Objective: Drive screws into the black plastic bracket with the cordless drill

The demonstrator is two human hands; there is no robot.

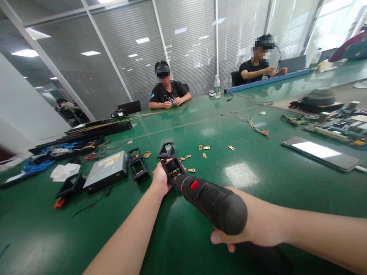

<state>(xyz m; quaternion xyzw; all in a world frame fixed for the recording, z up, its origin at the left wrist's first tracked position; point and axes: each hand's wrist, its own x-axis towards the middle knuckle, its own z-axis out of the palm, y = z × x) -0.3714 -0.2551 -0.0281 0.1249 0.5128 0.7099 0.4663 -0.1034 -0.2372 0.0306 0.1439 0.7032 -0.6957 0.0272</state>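
My left hand (pixel 162 180) is closed around a black rectangular plastic housing (pixel 172 169) with brass-coloured parts inside. In my right hand (pixel 251 217) is a black cordless drill (pixel 212 201) with a red switch on top. Its front end points into the open side of the housing; the bit's tip is hidden. Small brass plates (pixel 191 170) with holes lie scattered on the green table beyond my hands. Another black housing (pixel 166 150) stands just behind the held one, and more housings (pixel 138 170) sit to the left.
Left of my hands lies a silver disc drive (pixel 106 171), with white tissue (pixel 65 171) and cables behind it. On the right are a tablet-like device (pixel 321 153) with a white cable and circuit boards (pixel 354 124). People (pixel 169 92) sit across the green table (pixel 198 130), near a bottle (pixel 217 87).
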